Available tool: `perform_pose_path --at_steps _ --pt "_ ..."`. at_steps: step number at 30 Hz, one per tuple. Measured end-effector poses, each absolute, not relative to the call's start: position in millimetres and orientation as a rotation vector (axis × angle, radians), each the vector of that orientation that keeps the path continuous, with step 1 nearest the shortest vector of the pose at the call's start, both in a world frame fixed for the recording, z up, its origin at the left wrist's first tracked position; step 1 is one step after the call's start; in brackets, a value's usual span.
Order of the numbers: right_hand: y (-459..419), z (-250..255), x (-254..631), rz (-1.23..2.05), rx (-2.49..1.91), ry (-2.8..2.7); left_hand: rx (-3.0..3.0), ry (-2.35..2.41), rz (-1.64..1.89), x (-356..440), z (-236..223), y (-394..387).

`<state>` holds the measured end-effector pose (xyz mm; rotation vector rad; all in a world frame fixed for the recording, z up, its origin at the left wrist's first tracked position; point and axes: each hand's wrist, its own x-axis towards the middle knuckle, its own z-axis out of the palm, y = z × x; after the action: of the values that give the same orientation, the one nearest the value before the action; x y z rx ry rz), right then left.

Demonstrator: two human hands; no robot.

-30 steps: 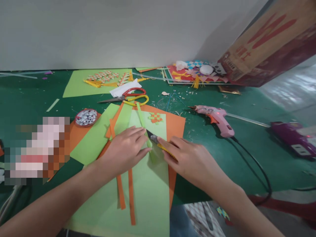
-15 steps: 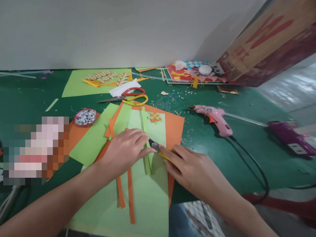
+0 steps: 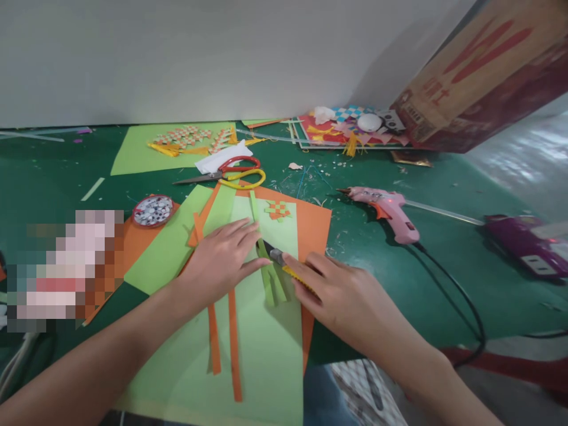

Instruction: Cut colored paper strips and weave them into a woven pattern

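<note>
Already, two orange strips [image 3: 236, 355] lie at seven o'clock on the pale sheet [image 3: 273, 361]. At four o'clock, the right hand [image 3: 335, 284] grips the knife [image 3: 277, 255], fingers closed around it, its blade at the green strip [image 3: 267, 278] in the centre. The strip's near end looks split in two; its far part looks whole, so that cut seems unfinished. At nine o'clock, the left hand [image 3: 224, 251] rests fingertips on the strip, fingers together, thumb apart. A woven piece [image 3: 278, 209] sits farther off, at one o'clock.

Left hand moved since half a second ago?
Yes: the left hand has shifted slightly leftward and away from the wearer, judged against the woven piece.
</note>
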<state>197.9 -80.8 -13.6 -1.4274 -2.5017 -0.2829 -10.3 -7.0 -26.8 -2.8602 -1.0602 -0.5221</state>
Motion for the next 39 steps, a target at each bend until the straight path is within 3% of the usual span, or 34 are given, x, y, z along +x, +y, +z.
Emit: perform_pose_path --at_steps 17,39 --pt "-114.7 5.0 193.4 -0.11 -1.352 -2.608 -2.788 -0.969 -0.613 -11.1 -35.6 -0.2" --pt "-95.8 -3.2 193.5 -0.297 -1.425 -2.507 -2.769 -0.914 -0.638 -9.4 -31.8 0.4"
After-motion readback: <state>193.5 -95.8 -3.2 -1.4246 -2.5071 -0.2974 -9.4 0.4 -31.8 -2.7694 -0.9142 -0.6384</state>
